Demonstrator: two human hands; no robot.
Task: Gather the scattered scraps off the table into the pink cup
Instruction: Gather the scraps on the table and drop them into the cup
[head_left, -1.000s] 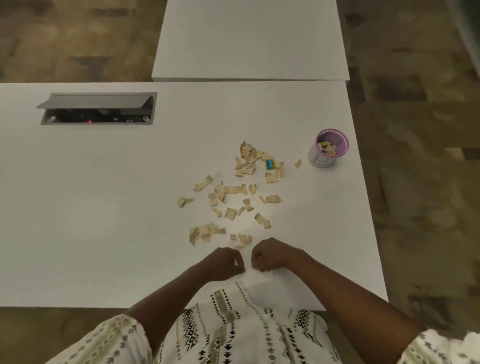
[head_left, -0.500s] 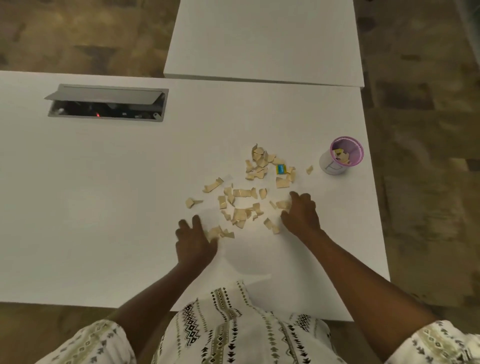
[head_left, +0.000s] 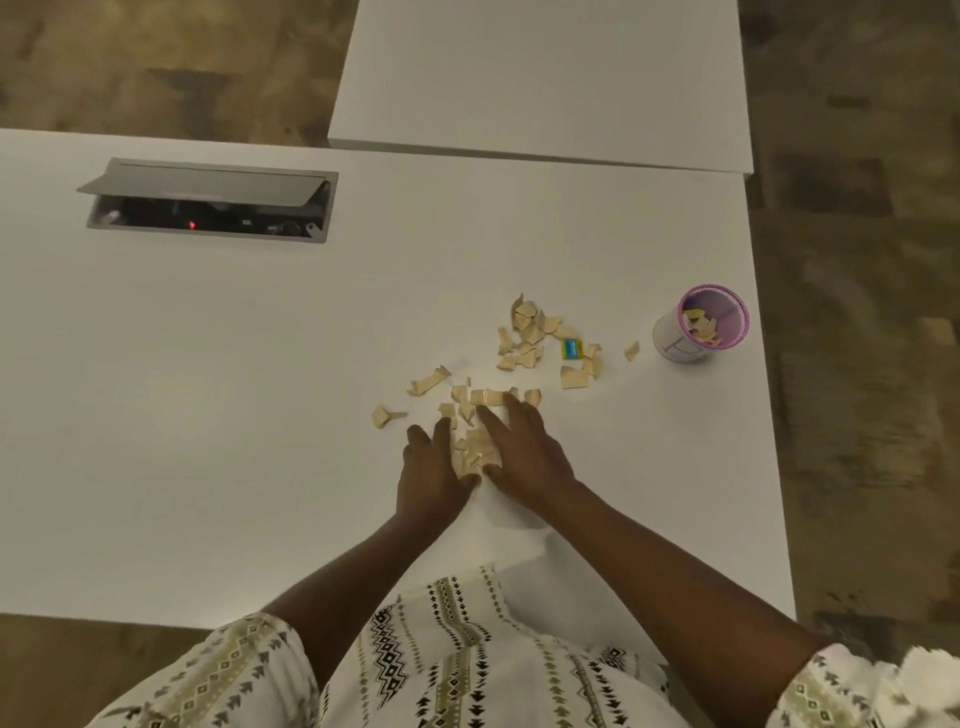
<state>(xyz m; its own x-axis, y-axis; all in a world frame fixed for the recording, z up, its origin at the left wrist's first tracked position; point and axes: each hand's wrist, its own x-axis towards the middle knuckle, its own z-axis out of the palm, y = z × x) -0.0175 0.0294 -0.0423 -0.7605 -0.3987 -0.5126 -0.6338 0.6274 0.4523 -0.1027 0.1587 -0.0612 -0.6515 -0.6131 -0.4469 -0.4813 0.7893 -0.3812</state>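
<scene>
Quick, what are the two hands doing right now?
Left hand: open, flat on the table, pressing against the scraps.
Right hand: open, fingers spread, pushing the same scraps; holding nothing.

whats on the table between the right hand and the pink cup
In the head view, loose tan scraps and one blue-yellow scrap lie between the right hand and the pink cup.

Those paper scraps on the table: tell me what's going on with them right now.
A person is scooping tan paper scraps together on the white table, the left hand and right hand pressed flat on either side of a small pile. More scraps lie loose beyond the hands, with one blue piece among them. The pink cup stands upright near the table's right edge and already holds a few scraps. Most of the job is not yet done.
</scene>
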